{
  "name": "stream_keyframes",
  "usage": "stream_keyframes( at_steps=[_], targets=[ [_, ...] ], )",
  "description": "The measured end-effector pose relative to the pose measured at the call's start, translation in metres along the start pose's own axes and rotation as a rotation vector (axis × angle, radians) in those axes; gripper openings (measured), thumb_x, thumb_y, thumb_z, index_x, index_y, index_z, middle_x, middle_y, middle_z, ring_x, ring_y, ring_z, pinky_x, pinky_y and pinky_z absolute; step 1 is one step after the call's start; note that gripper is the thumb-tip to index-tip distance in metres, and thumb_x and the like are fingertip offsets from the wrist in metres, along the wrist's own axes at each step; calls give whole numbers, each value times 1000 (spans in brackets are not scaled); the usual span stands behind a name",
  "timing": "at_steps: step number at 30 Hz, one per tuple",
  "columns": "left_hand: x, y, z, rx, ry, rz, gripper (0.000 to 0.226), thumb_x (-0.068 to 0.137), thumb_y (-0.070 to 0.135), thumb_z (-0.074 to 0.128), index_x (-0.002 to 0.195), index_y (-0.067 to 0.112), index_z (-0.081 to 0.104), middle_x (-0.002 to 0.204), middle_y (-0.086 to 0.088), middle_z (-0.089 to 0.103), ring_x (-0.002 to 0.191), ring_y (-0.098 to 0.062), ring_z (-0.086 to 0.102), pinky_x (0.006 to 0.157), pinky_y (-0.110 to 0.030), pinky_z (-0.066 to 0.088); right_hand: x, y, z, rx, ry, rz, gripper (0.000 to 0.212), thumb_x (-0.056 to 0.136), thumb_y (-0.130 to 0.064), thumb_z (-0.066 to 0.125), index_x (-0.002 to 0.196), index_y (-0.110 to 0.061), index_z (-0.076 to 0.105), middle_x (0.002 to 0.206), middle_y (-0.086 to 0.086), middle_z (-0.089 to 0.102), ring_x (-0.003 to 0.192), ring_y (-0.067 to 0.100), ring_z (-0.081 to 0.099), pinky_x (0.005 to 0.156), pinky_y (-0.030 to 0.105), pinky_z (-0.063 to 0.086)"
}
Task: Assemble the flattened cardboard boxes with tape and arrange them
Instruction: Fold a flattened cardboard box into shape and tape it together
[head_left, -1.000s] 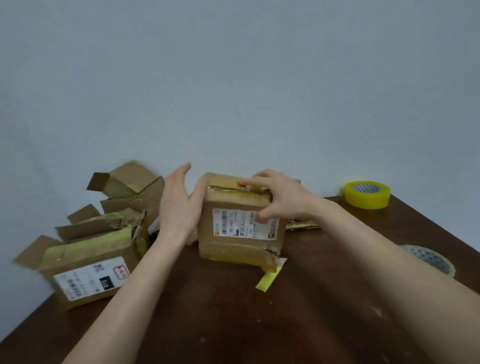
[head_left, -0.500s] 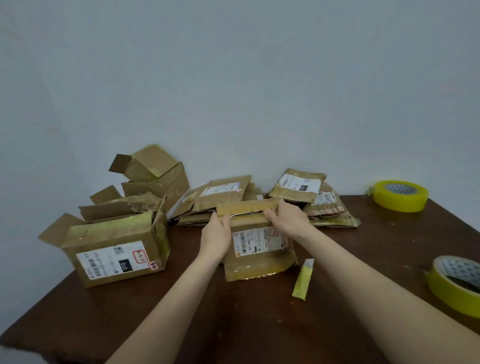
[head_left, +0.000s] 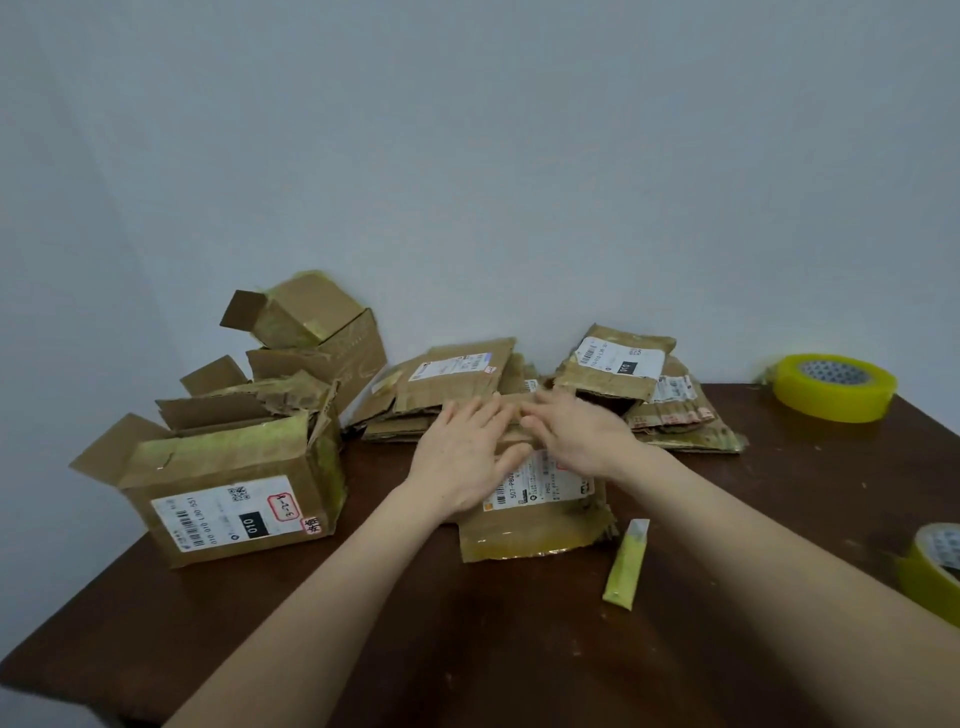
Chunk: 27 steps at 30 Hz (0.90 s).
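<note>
A small cardboard box (head_left: 540, 525) with a white shipping label stands on the dark wooden table (head_left: 467, 649) in front of me. My left hand (head_left: 467, 457) and my right hand (head_left: 582, 441) lie flat on its top with straight fingers, pressing the flaps down. A loose strip of yellow tape (head_left: 626, 566) lies on the table just right of the box. One roll of yellow tape (head_left: 834, 387) sits at the far right by the wall. A second roll (head_left: 935, 571) shows at the right edge.
Assembled boxes stand at the left: a large labelled one (head_left: 228, 499) with open flaps, and smaller ones (head_left: 311, 332) stacked behind it. Flattened boxes lie in two piles by the wall, one in the middle (head_left: 447, 384) and one to the right (head_left: 623, 374).
The box went from held up in both hands to standing on the table. My hands moved from gripping its upper edge to lying flat on its top.
</note>
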<state>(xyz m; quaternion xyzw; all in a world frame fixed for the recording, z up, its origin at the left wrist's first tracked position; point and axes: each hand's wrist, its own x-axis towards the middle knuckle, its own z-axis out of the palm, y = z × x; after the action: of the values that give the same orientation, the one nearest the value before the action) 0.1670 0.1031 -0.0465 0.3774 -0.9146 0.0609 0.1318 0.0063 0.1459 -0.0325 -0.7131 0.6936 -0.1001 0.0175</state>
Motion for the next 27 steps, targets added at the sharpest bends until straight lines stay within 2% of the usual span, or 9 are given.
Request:
stream_keyframes(
  at_steps=[3, 6, 12, 15, 18, 20, 22, 24, 27],
  targets=[
    [4, -4, 5, 117, -65, 4, 61, 99, 52, 30, 151, 21, 24, 160, 1, 15, 146, -16, 12, 119, -37, 5, -9, 1, 4, -70, -86, -77, 53, 104, -43, 17, 149, -18, 30, 161, 9, 12, 149, 23, 3, 121, 40, 8],
    [3, -6, 6, 97, -51, 16, 59, 98, 50, 34, 150, 23, 25, 159, 1, 15, 146, -16, 12, 119, -36, 5, -11, 3, 4, -100, -77, -87, 57, 102, -47, 23, 151, -18, 26, 162, 7, 10, 149, 19, 1, 120, 37, 6],
    [-3, -3, 10, -91, 62, -77, 56, 96, 50, 42, 144, 22, 39, 158, -3, 22, 146, -19, 12, 118, -30, 3, -15, 9, 7, 128, -59, -12, 53, 103, -44, 29, 149, -19, 32, 162, 6, 7, 149, 21, -4, 120, 38, 7],
    [-4, 3, 14, -375, 147, -293, 55, 101, 41, 34, 146, 9, 32, 159, -7, 14, 147, -20, 8, 117, -31, 8, -14, 7, 9, 325, 18, 71, 48, 104, -38, 26, 142, -12, 41, 161, 10, 11, 147, 26, 14, 113, 40, 23],
    [-2, 4, 13, -638, 143, -508, 48, 103, 27, 29, 144, 3, 30, 152, -19, 29, 138, -31, 31, 111, -38, 28, -6, 12, 15, 476, 96, 234, 46, 103, -33, 30, 141, -7, 31, 139, 18, 46, 118, 33, 52, 94, 41, 43],
    [-2, 7, 9, -743, 123, -622, 51, 104, 25, 27, 149, 3, 20, 144, -19, 41, 130, -32, 41, 104, -37, 34, -2, 14, 17, 506, 94, 310, 45, 102, -32, 29, 138, -6, 35, 118, 17, 60, 105, 33, 57, 86, 40, 45],
    [-3, 6, 5, -816, 78, -679, 54, 104, 28, 28, 151, 5, 15, 145, -16, 41, 132, -30, 40, 104, -35, 33, 1, 16, 18, 538, 104, 356, 36, 102, -31, 30, 114, -5, 52, 104, 12, 62, 98, 30, 57, 82, 38, 44],
    [-3, 5, 1, -902, 41, -698, 55, 102, 36, 30, 148, 6, 27, 145, -13, 42, 131, -28, 41, 108, -37, 35, 1, 18, 15, 633, 80, 399, 35, 102, -34, 32, 88, -9, 53, 89, 6, 59, 91, 26, 55, 76, 34, 41],
    [-8, 4, -1, -991, 52, -715, 49, 100, 41, 35, 131, 7, 51, 128, -10, 57, 117, -25, 53, 99, -38, 43, -4, 14, 9, 770, 54, 438, 43, 98, -46, 40, 88, -7, 58, 91, 8, 63, 91, 25, 60, 71, 33, 40]
  ],
)
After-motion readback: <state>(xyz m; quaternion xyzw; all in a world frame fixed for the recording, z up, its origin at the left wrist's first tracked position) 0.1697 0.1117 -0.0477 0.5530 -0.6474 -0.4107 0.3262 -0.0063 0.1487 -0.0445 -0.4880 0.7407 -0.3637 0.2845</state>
